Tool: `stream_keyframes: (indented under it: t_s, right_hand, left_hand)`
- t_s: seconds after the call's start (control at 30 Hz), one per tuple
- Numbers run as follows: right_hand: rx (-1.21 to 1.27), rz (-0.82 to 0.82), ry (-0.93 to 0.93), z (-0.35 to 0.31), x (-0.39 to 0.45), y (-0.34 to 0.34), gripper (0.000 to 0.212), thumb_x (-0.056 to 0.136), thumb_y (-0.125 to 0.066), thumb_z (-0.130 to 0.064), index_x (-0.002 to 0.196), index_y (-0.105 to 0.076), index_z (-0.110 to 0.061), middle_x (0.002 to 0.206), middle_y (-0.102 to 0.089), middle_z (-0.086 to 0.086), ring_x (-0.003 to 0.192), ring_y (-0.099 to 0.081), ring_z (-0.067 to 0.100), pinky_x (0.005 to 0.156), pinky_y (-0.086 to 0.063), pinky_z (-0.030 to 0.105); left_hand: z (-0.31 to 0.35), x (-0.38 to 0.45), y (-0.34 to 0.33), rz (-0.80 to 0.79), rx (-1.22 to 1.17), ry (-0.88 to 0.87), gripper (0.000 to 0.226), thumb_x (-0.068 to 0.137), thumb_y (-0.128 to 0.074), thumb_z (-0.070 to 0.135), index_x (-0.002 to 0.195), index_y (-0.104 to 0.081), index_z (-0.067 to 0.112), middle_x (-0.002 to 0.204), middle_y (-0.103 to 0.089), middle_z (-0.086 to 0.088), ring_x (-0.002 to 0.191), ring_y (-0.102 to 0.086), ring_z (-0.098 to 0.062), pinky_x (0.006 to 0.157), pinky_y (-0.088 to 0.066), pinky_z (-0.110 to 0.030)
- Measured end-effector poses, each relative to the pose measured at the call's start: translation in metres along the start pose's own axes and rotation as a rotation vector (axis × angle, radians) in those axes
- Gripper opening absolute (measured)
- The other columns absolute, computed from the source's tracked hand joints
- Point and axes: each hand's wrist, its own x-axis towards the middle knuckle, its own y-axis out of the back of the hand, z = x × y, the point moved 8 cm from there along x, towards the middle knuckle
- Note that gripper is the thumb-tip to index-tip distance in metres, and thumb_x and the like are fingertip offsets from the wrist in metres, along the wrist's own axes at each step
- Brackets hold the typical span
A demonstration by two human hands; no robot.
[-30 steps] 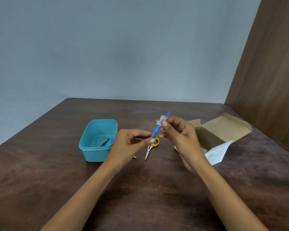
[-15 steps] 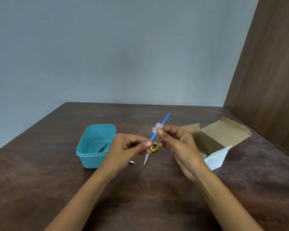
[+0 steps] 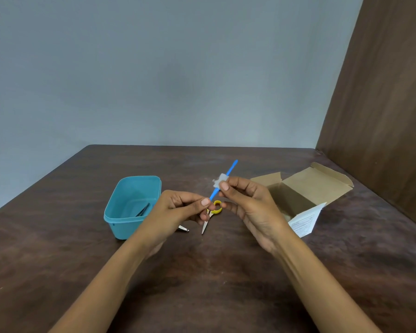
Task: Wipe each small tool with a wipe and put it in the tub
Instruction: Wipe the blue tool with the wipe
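My left hand point(image 3: 178, 210) pinches the lower end of a thin blue stick tool point(image 3: 231, 167), which slants up to the right above the table. My right hand point(image 3: 247, 203) pinches a small white wipe point(image 3: 219, 179) around the tool's middle. Below my hands, small scissors with a yellow handle ring point(image 3: 217, 210) lie on the table. A small metal tool point(image 3: 183, 228) lies beside them, partly hidden by my left hand. The teal tub point(image 3: 120, 219) stands at the left with a dark slim tool point(image 3: 143, 209) inside.
An open cardboard box point(image 3: 305, 188) with a white printed leaflet point(image 3: 304, 221) sits at the right. A brown wooden panel point(image 3: 382, 116) rises along the table's right side. A grey wall stands behind the table's far edge.
The view has shifted a little. The wipe sits slightly higher along the blue tool than before, and both hands keep their grips.
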Motion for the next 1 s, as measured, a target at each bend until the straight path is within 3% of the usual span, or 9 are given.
stream_keyframes:
  t_s: [0.13,0.3,0.47,0.7,1.0]
  right_hand:
    - [-0.005,0.006,-0.011,-0.003,0.0,0.001,0.019,0.076,-0.066,-0.013,0.093,-0.069,-0.005,0.092,-0.073,0.006,0.078,-0.066,0.011,0.064,-0.053,0.019]
    - [0.127,0.076,0.031,-0.019,0.0,0.012,0.009,0.084,-0.06,-0.005,0.09,-0.066,-0.007,0.079,-0.072,-0.005,0.07,-0.064,0.003,0.063,-0.052,0.017]
    - [0.142,0.105,0.031,-0.019,0.0,0.015,0.009,0.085,-0.06,-0.006,0.09,-0.067,-0.009,0.08,-0.072,-0.005,0.072,-0.064,0.003,0.064,-0.053,0.018]
    - [-0.001,-0.013,-0.058,0.001,0.001,0.002,0.011,0.082,-0.064,-0.007,0.092,-0.069,-0.007,0.086,-0.072,0.002,0.073,-0.064,0.007,0.064,-0.053,0.019]
    - [0.095,0.044,-0.041,-0.012,0.002,0.014,0.011,0.084,-0.061,-0.007,0.093,-0.067,-0.005,0.081,-0.07,-0.002,0.069,-0.063,0.002,0.064,-0.052,0.016]
  left_hand:
    - [0.001,-0.001,-0.003,-0.007,-0.045,0.032,0.023,0.081,-0.06,0.017,0.087,-0.073,-0.001,0.058,-0.061,-0.002,0.061,-0.06,-0.009,0.06,-0.05,-0.02]
    - [0.002,-0.003,-0.008,-0.043,-0.083,0.071,0.02,0.078,-0.061,0.019,0.078,-0.076,0.006,0.056,-0.059,-0.001,0.06,-0.059,-0.009,0.058,-0.05,-0.019]
    - [0.001,-0.003,-0.006,-0.029,-0.075,0.088,0.019,0.078,-0.062,0.02,0.076,-0.077,0.008,0.058,-0.058,-0.002,0.06,-0.059,-0.008,0.058,-0.05,-0.019]
    - [0.001,-0.003,-0.005,-0.005,-0.079,0.109,0.018,0.076,-0.062,0.02,0.072,-0.077,0.01,0.056,-0.058,-0.002,0.058,-0.055,-0.007,0.055,-0.049,-0.017]
    - [0.002,-0.005,-0.007,-0.019,-0.056,0.131,0.018,0.076,-0.062,0.021,0.074,-0.076,0.008,0.054,-0.055,0.0,0.058,-0.055,-0.008,0.056,-0.049,-0.016]
